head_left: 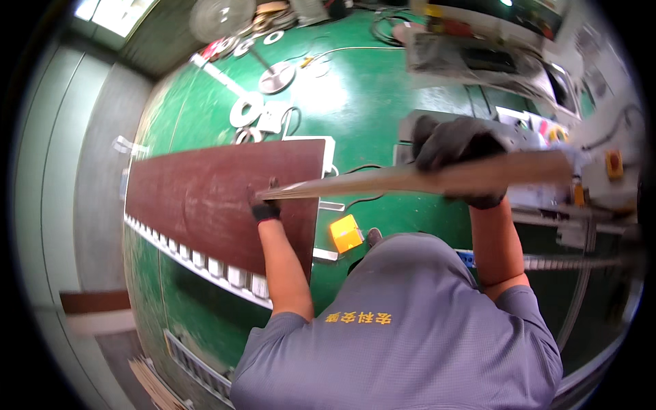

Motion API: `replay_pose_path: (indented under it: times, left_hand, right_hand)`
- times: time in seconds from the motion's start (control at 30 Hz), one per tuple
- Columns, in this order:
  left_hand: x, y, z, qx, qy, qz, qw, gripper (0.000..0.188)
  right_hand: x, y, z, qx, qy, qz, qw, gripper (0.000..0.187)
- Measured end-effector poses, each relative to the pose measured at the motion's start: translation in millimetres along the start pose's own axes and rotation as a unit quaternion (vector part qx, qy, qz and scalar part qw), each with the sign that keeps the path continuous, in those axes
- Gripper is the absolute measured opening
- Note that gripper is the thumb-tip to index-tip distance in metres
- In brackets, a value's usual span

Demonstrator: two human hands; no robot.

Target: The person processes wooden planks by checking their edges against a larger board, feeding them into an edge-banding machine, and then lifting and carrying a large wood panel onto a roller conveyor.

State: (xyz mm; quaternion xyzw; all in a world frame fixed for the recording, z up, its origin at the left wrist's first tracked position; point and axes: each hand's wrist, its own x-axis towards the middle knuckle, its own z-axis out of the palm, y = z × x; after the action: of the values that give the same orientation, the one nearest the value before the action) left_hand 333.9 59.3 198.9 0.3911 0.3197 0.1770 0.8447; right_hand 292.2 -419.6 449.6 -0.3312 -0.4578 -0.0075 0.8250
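Note:
A long, thin wooden board (383,181), seen nearly edge-on and smeared by motion, stretches across in front of me from left to right. My right hand (459,152), in a dark glove, grips it toward its right end, with the fingers over the upper side. At the board's left end is my left hand (265,207), also gloved; its fingers close on that end, partly hidden by blur. Beneath my left hand lies a reddish-brown panel surface (198,198) on a long conveyor-like table, with white rollers (236,276) showing along one side.
A yellow box (346,234) sits on the green floor (342,89) by my foot. Beyond stand a pedestal fan (276,76) and several white rings (246,109). Machinery with a grey metal bed (437,123) fills the right side. Cables cross the floor between table and machine.

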Motion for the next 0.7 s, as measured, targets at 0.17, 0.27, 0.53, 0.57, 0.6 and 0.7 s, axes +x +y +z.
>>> replay_pose_path:
  times: [0.17, 0.27, 0.53, 0.57, 0.6, 0.7]
  left_hand:
    - [-60, 17, -27, 0.057, 0.064, 0.243, 0.966, 0.049]
    - [-187, 80, 44, 0.134, -0.040, 0.406, 0.903, 0.054]
    - [-325, 154, 120, 0.439, -0.249, 0.721, 0.475, 0.037]
    - [-327, 156, 122, 0.434, -0.229, 0.730, 0.477, 0.037]
    - [-329, 156, 125, 0.427, -0.212, 0.738, 0.478, 0.037]
    - [-332, 154, 133, 0.394, -0.198, 0.759, 0.480, 0.038]
  right_hand:
    - [53, 74, 52, -0.085, -0.253, 0.103, 0.958, 0.020]
    - [62, 107, 73, -0.098, -0.266, 0.144, 0.948, 0.027]
    - [65, 161, 112, -0.136, -0.185, 0.180, 0.957, 0.034]
    - [65, 158, 118, -0.171, -0.179, 0.142, 0.958, 0.036]
    - [66, 156, 124, -0.208, -0.171, 0.104, 0.957, 0.037]
    - [59, 147, 133, -0.284, -0.126, 0.067, 0.948, 0.046]
